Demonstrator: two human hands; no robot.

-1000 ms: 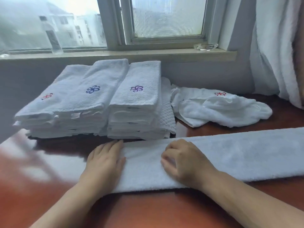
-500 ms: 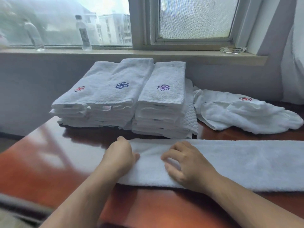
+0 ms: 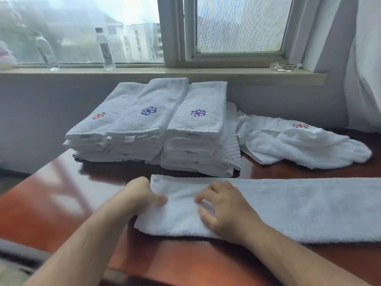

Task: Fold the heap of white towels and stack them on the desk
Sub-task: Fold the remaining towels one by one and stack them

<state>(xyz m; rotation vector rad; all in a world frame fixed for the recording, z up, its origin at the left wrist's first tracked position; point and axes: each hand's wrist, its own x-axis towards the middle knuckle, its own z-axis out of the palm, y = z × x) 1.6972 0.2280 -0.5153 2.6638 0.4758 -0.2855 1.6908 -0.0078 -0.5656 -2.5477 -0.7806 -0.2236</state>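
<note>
Behind your red-brown table (image 3: 41,203) runs a windowsill (image 3: 144,72). Folded towel stacks (image 3: 156,129) sit at the table's far edge, with a loose heap (image 3: 299,145) to their right (one red emblem showing). Along the near edge lies a long towel (image 3: 309,207). Your left hand (image 3: 140,195) grips its left end, and your right hand (image 3: 226,211), fingers curled, pinches the cloth just beside it.

Towel (image 3: 299,207) ran off the right edge, far end unseen. Left hand (image 3: 142,195): fingers curled out of sight at the towel's left end, only the thumb showed. Right hand (image 3: 224,209): fingertips partly buried in a fold. Stacks (image 3: 165,141): lower towels mostly covered. Bottles (image 3: 105,50) blurred, labels unreadable. Curtain (image 3: 367,69) cropped at right.
</note>
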